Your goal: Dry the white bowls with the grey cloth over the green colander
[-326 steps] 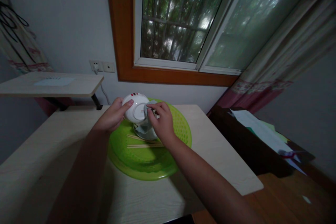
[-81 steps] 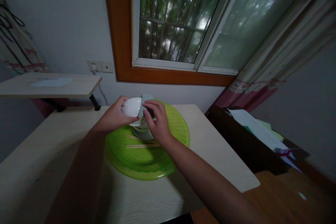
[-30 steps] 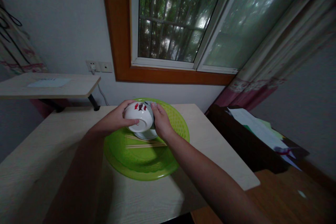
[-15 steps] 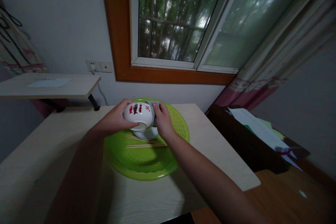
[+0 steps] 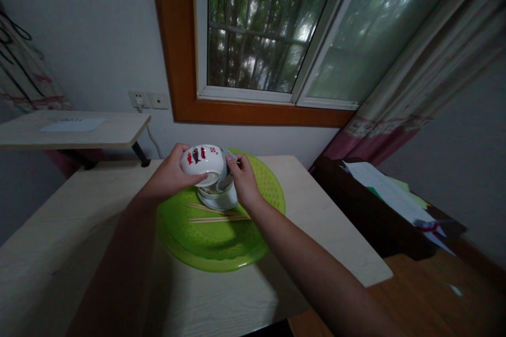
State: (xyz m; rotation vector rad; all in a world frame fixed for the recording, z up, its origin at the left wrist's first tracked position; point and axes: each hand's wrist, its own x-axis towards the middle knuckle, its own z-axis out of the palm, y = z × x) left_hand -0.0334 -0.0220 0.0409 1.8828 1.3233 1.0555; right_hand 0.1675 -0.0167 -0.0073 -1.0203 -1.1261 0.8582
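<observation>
My left hand (image 5: 173,172) grips a white bowl (image 5: 201,162) with red and dark fish printed on its side. The bowl is tilted, its foot toward me. At its right edge my right hand (image 5: 242,178) pinches a grey cloth (image 5: 226,158) against the bowl; part of the cloth is hidden behind the bowl and fingers. Below the raised bowl, other white dishware (image 5: 217,201) stands on a round green tray (image 5: 213,247). In front of that dishware several wooden chopsticks (image 5: 215,218) lie on the tray, their right ends partly covered by my right wrist.
The tray rests on a pale wooden table (image 5: 324,221). A raised shelf (image 5: 130,134) with a paper on it stands at the left. Behind are the wall, a socket (image 5: 139,99) and a window. At the right, papers (image 5: 389,195) lie on a dark piece of furniture.
The bowl was foot-up earlier and has been turned, so the fish print shows. In the last half second both hands lifted it slightly up and left, revealing more dishware underneath.
</observation>
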